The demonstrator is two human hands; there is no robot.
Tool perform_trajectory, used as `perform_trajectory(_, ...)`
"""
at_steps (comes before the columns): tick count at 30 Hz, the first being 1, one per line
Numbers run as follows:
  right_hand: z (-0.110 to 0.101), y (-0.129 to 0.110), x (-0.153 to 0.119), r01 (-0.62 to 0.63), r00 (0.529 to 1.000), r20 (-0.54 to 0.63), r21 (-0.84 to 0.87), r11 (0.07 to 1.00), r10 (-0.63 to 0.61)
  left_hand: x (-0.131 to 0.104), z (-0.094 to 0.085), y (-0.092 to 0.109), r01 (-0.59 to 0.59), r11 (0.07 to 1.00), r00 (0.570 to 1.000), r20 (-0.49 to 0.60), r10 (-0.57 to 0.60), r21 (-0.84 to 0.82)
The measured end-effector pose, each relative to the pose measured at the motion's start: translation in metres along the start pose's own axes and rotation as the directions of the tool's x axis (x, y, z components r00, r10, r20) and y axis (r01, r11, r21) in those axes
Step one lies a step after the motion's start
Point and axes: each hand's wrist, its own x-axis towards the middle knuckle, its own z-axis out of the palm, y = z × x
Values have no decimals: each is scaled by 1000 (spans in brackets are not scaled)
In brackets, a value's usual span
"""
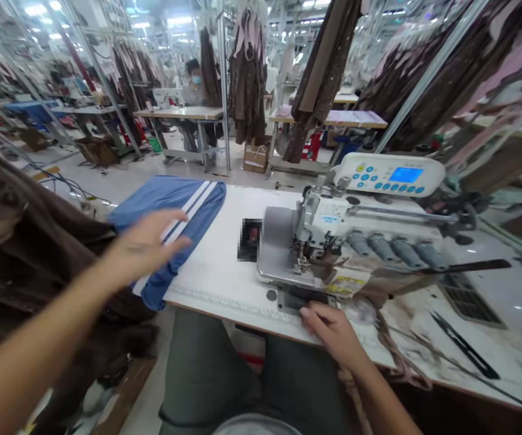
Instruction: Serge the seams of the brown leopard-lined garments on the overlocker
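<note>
My left hand (150,244), blurred by motion, reaches over a blue garment piece (152,193) with two white stripes. Its thumb and fingers are apart and hold nothing visible; whether it touches the cloth I cannot tell. The cloth lies on the left end of the white table (215,275), partly hanging over the front edge. My right hand (328,326) rests at the table's front edge, fingers curled together, with nothing seen in them. Just beyond it stands an overlock sewing machine (328,223) with a lit control panel (392,175).
A dark pixelated item (248,241) lies left of the machine. Black tweezers (464,344) and cloth strips (397,356) are at the right. Brown garments (25,241) hang at my left. Farther off are other sewing tables (179,113), garment racks and a masked person (194,81).
</note>
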Motion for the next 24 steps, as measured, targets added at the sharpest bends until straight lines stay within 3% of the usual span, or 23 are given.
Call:
perform_trajectory(2,0,0,0,-12,1000,-5,4,1000,12,8,55,3,-55,996,991,118,62,-63)
perform_trajectory(4,0,1,-2,-1,1000,-20,5,1000,1,18,113,6,-64,991,982,167,84,-119)
perform_trajectory(6,0,1,-5,24,999,-43,7,1000,-23,27,154,7,-61,986,980,176,89,-156)
perform_trajectory(7,0,1,-5,34,998,-54,8,999,-33,31,166,5,-61,983,980,176,92,-171)
perform_trajectory(9,-1,0,-6,44,997,-68,11,999,-43,35,173,-1,-56,980,980,176,90,-190)
perform_trajectory(13,-1,-1,-1,18,999,-41,16,1000,-18,37,169,-2,-23,980,987,154,54,-199)
perform_trajectory(19,-1,-1,1,-10,999,-39,7,1000,11,43,188,35,22,985,995,95,-6,-169)
perform_trajectory(24,0,1,-3,3,1000,-25,24,1000,-2,35,187,64,174,980,984,-19,-177,-100)
